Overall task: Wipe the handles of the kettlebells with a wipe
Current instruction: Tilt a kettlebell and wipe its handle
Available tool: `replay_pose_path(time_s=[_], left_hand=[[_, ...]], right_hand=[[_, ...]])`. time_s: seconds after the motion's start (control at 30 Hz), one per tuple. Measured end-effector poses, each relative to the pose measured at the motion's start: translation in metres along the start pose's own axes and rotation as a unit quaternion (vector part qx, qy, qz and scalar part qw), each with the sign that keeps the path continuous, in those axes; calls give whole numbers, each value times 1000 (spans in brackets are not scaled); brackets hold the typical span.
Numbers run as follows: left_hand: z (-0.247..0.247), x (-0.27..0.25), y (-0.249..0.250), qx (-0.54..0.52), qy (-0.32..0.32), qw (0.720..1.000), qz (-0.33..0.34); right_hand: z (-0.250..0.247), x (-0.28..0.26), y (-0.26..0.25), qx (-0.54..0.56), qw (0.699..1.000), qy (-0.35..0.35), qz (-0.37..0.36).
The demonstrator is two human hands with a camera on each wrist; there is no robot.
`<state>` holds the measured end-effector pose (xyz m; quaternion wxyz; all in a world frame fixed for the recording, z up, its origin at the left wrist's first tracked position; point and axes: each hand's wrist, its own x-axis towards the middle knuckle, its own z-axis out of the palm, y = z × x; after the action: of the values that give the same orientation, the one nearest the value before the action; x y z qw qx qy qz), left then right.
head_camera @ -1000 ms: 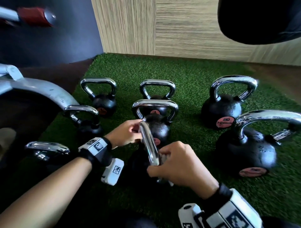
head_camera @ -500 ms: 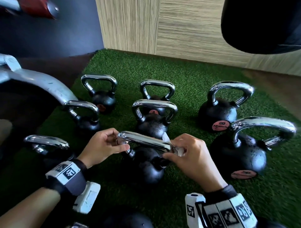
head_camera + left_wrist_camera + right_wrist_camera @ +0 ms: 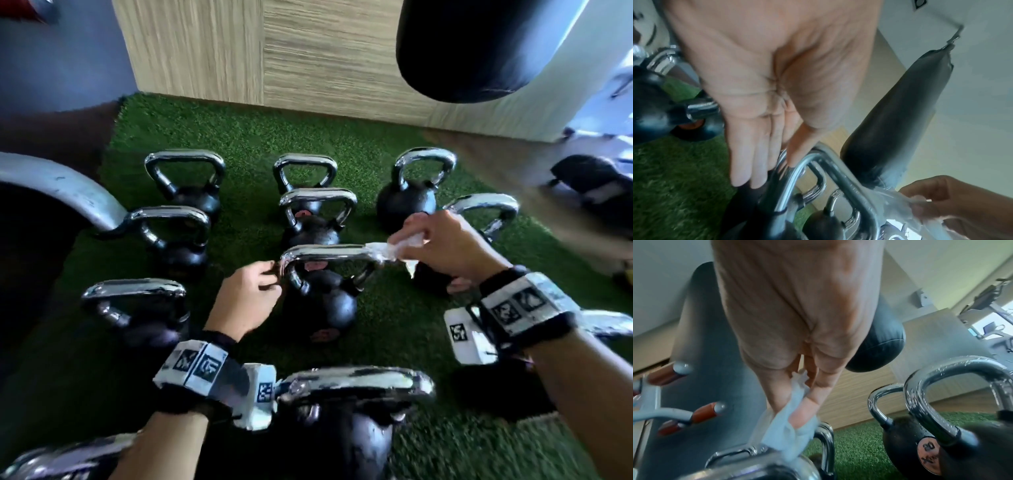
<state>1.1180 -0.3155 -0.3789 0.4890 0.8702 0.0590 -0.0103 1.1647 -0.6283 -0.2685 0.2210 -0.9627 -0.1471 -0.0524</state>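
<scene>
A black kettlebell point(image 3: 329, 305) with a chrome handle point(image 3: 329, 251) stands mid-mat on the green turf. My right hand point(image 3: 407, 240) pinches a crumpled white wipe point(image 3: 383, 248) against the handle's right end. The right wrist view shows the thumb and fingers point(image 3: 803, 408) squeezing the wipe point(image 3: 785, 434) just above the chrome bar point(image 3: 756, 467). My left hand point(image 3: 272, 274) touches the handle's left corner. In the left wrist view its fingers point(image 3: 748, 162) lie nearly straight beside the handle point(image 3: 838, 170), thumb tip on the bend, with the wipe point(image 3: 890, 199) at the far end.
Several more chrome-handled kettlebells point(image 3: 185, 192) stand in rows on the turf point(image 3: 246, 137), one close in front point(image 3: 356, 380) and one behind my right hand point(image 3: 486, 209). A black punching bag point(image 3: 479, 44) hangs at upper right. A grey machine frame point(image 3: 68, 192) curves in from the left.
The kettlebell's handle has swung round to lie crosswise. My right hand has slid the wipe along it to the right end. My left hand's grip on the left end has loosened.
</scene>
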Motion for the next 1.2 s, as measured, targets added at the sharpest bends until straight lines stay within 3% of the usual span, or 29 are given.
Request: replay_pose_path(time_s=[0.2,0.4,0.53,0.7,0.9,0.97,1.03,1.1,1.2], left_hand=[[-27,-66,-5,-147,-2,989,-29],[7,-129,-24,-194,-40,980,-31],[31,-140,-42,-193,-58,978,-48],[41,-161,-43,-182,-40,981,-49],[30,-175,-26,-79,-150,985,-29],[33,-178,-23,-74,-138,988,-15],[40,-179,-21,-24,-86,996,5],[46,-180,-19,8,-41,999,24],[51,-179,-17,18,-23,999,22]], right_hand=[[-38,-67,-74,49,996,-7,78],[-32,-125,-103,60,996,36,62],[-21,-160,-104,150,987,27,49],[5,-177,-103,96,989,110,10],[29,-183,-102,114,981,131,-80],[38,-182,-103,87,978,142,-125],[47,-182,-106,50,979,131,-149],[52,-184,-107,40,981,110,-151],[46,-191,-98,64,982,103,-145]])
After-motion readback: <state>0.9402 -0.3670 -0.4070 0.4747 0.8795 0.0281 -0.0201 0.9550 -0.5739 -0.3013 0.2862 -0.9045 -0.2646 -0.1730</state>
